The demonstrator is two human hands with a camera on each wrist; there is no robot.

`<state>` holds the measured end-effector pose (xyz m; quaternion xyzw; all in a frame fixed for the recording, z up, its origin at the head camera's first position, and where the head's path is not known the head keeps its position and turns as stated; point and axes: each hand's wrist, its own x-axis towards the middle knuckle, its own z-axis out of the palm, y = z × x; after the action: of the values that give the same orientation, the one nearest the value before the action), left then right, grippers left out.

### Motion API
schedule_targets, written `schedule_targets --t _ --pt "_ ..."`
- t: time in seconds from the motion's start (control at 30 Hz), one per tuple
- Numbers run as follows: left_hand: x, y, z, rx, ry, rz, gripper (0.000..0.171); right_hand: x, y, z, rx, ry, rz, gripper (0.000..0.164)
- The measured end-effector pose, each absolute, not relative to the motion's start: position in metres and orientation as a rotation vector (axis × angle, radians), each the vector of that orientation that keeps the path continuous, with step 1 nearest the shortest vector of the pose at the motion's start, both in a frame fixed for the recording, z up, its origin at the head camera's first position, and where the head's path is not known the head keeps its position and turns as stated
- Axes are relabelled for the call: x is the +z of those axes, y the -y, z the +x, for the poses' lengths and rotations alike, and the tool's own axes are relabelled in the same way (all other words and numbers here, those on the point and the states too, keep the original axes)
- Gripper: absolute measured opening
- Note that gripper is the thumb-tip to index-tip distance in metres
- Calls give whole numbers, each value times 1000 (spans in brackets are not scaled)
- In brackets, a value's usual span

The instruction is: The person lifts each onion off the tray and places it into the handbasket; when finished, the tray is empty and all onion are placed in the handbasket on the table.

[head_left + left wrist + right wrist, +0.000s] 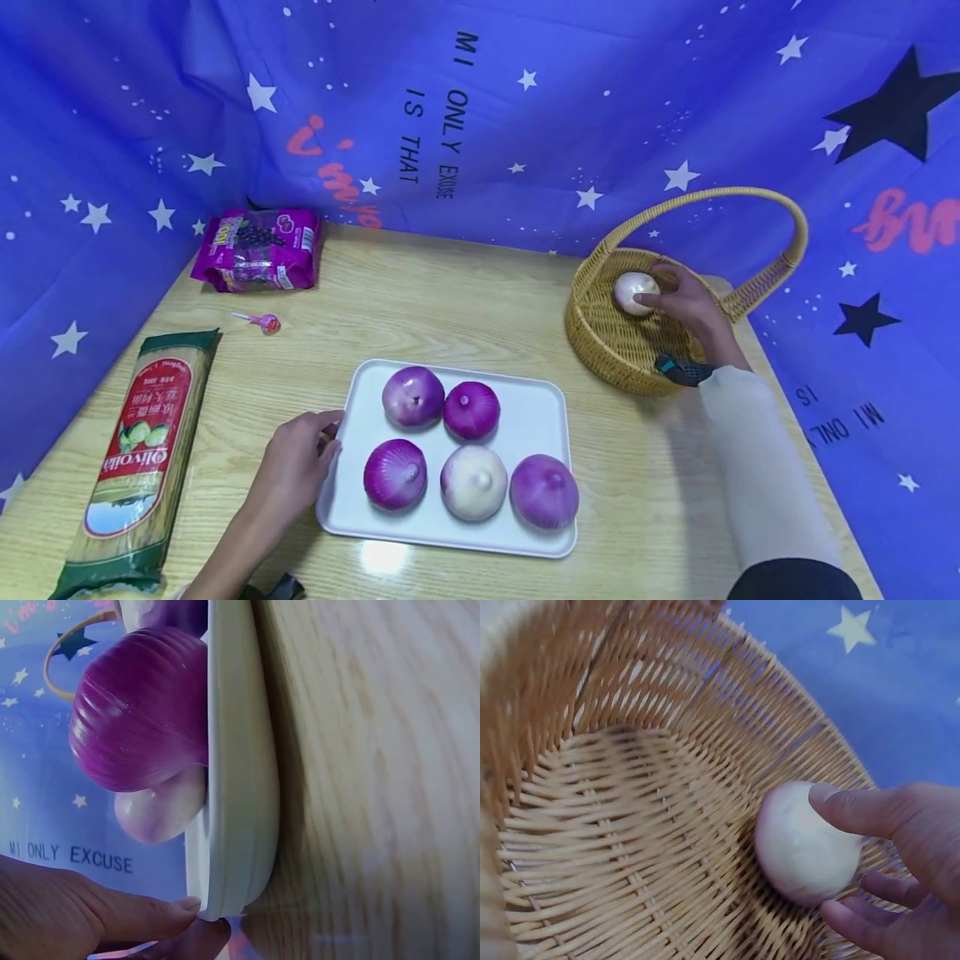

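Note:
Inside the wicker basket (618, 367), my right hand (686, 304) holds a pale white-and-purple onion (632, 293). The right wrist view has the thumb on top of this onion (806, 844) and the fingers at its side, close over the woven bottom. My left hand (296, 458) pinches the left rim of a white tray (450, 543), thumb and fingers at the edge in the left wrist view. Several onions lie on the tray: purple ones, such as the front-left onion (395, 475), and one mostly white onion (473, 483).
A tall arched handle (705, 193) rises over the basket. At the left lie a spaghetti pack (142, 454), a small lollipop (266, 322) and a purple snack bag (258, 250). Blue star-printed cloth (480, 125) borders the wooden table (420, 292) at the back and sides.

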<state>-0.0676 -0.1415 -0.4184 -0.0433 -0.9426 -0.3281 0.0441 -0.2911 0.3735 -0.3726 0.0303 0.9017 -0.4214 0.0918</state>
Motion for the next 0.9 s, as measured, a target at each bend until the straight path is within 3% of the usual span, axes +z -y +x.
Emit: schedule_targets --t 0.27,0.9 --pt "-421 141 -68 -973 2880 -146 32 -344 -356 -260 -1338 -2692 -8 79" --pt "-420 141 -67 -988 2891 -128 32 -307 -243 -179 -1332 -2587 -507 50"
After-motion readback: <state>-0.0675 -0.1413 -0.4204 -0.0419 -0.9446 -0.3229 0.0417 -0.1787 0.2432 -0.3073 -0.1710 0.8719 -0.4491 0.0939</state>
